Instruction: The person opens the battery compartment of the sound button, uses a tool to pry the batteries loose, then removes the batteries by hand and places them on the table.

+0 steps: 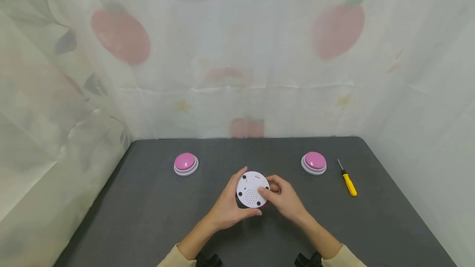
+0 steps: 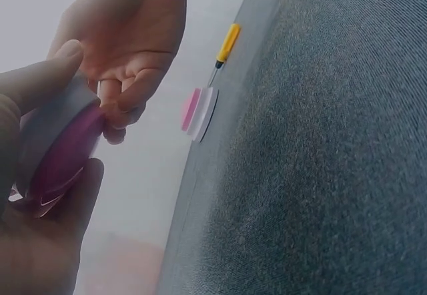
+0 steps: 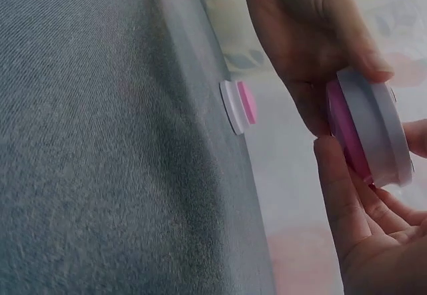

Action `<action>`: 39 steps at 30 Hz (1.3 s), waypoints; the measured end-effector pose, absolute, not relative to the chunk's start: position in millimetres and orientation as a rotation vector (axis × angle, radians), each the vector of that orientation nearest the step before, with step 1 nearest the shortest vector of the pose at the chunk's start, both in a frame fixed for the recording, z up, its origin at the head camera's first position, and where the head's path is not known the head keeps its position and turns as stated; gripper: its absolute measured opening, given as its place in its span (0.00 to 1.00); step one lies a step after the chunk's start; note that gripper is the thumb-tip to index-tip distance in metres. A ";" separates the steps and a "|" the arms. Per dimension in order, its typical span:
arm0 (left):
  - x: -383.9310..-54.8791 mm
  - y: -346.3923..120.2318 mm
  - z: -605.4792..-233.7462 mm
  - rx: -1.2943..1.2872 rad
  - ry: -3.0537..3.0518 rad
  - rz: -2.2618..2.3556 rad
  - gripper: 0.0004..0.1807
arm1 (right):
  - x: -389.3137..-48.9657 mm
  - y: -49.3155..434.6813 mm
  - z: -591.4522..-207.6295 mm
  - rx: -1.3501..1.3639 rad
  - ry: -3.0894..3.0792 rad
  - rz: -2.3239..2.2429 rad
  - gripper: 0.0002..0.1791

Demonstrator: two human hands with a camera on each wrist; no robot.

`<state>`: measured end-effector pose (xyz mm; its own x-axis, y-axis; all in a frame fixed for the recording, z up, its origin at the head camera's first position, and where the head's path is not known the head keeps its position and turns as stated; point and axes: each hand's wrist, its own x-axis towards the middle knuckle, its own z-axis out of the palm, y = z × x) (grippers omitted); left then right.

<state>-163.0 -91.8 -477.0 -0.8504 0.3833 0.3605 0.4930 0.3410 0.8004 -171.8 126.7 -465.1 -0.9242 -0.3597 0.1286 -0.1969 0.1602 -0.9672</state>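
Note:
Both hands hold a round pink push button point(image 1: 251, 185) with a white base, above the dark table. Its flat underside faces the head camera and shows small round holes, slots and several black dots near the rim. Around the left edge my left hand point(image 1: 227, 210) grips it between thumb and fingers. My right hand point(image 1: 287, 202) pinches the right edge, with the thumb on the underside and the fingers behind. The pink dome point(image 3: 348, 131) points away from the head and shows between the hands in the right wrist view.
Two more pink push buttons stand dome up on the grey table point(image 1: 156, 217): one at the back left point(image 1: 185, 164), another at the back right point(image 1: 314, 163). Right of that lies a screwdriver point(image 1: 349, 182) with a yellow handle. A printed curtain point(image 1: 230, 52) hangs behind.

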 end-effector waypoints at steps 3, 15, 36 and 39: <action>-163.2 -91.2 -477.5 -0.776 -2.496 -1.578 0.61 | -171.4 127.1 -465.2 -0.552 2.315 -1.850 0.20; -163.3 -91.0 -477.5 -0.729 -2.498 -1.653 0.57 | -172.1 126.8 -453.4 -0.483 2.660 -1.803 0.15; -162.4 -89.0 -482.1 -0.685 -2.553 -1.645 0.58 | -172.8 110.2 -448.0 -0.530 2.847 -1.729 0.12; -162.8 -88.6 -482.7 -0.694 -2.554 -1.627 0.57 | -173.7 110.1 -451.2 -0.538 2.873 -1.715 0.12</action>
<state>-162.8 -88.6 -482.7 -0.8997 0.3489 0.2624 0.3853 0.3522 0.8529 -173.7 110.1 -451.2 -0.9201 -0.1411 0.3654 -0.3886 0.4459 -0.8063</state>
